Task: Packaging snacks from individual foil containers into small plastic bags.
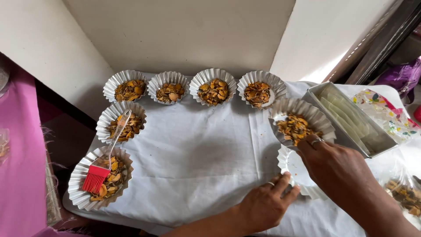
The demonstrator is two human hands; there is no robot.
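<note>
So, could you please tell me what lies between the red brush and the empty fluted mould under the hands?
In the head view, only bare white cloth lies between the red brush and the empty mould.

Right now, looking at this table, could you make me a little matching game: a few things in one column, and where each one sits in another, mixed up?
Things:
1. red brush
2. metal tray
3. empty fluted mould
4. right hand

Places:
A. far right, beside a flowered wrapper
B. between the two hands, near the front edge
C. lying across two filled moulds on the left
D. gripping a filled mould by its rim

Pairs: 1-C, 2-A, 3-B, 4-D
</note>
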